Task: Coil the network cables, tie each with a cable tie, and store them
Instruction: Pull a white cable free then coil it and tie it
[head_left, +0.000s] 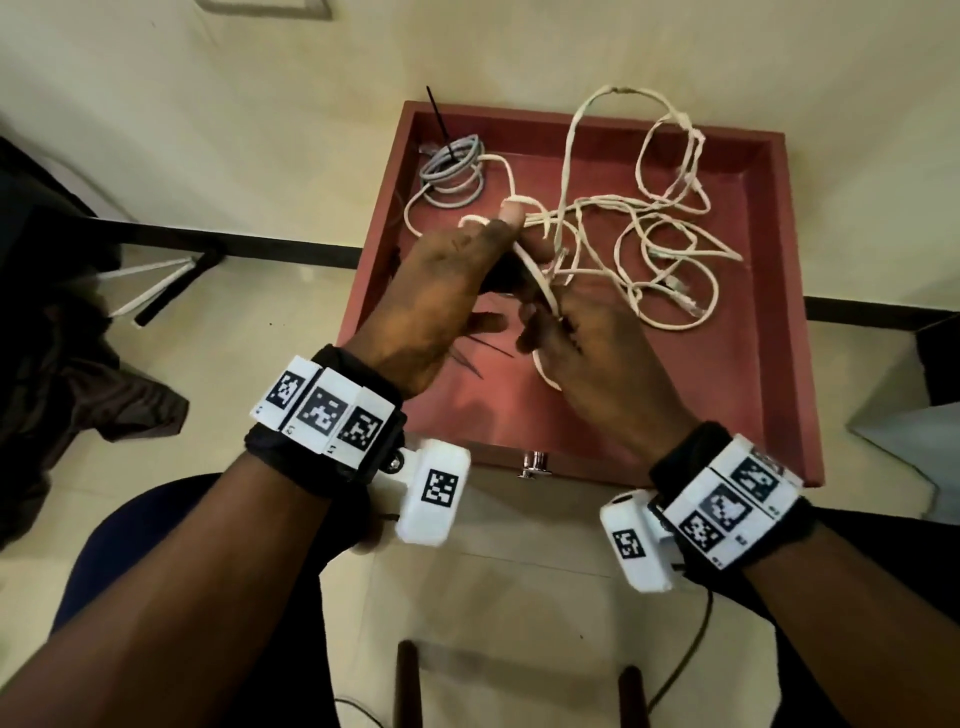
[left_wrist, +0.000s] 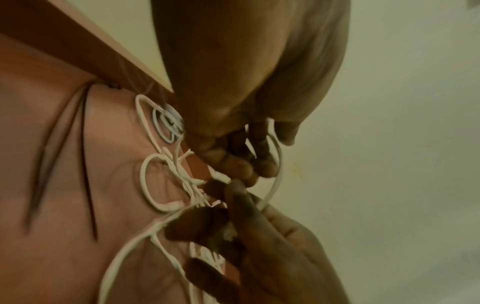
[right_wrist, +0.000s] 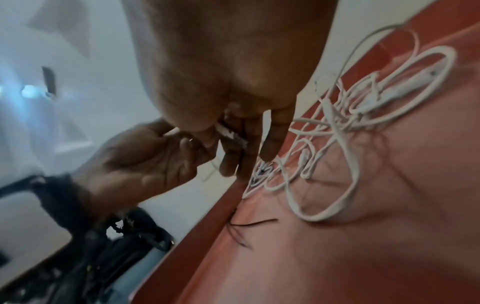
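Observation:
A long white network cable (head_left: 670, 218) lies tangled across the red drawer (head_left: 784, 312). My left hand (head_left: 498, 260) grips a few loops of it over the drawer's left middle, thumb up. Close beside it, my right hand (head_left: 545, 317) pinches a strand of the same cable. In the right wrist view a plug end (right_wrist: 231, 133) shows between my right fingers (right_wrist: 272, 148). A grey cable coil (head_left: 452, 166) bound with a black tie sits in the far left corner. Loose black cable ties (head_left: 483, 353) lie on the drawer floor under my hands.
The drawer's metal knob (head_left: 535, 462) faces me at the front edge. Dark cloth (head_left: 78, 364) and a black frame (head_left: 171, 280) stand to the left on the pale floor. Dark chair legs (head_left: 410, 675) are below my wrists. A grey surface (head_left: 914, 415) sits at the right.

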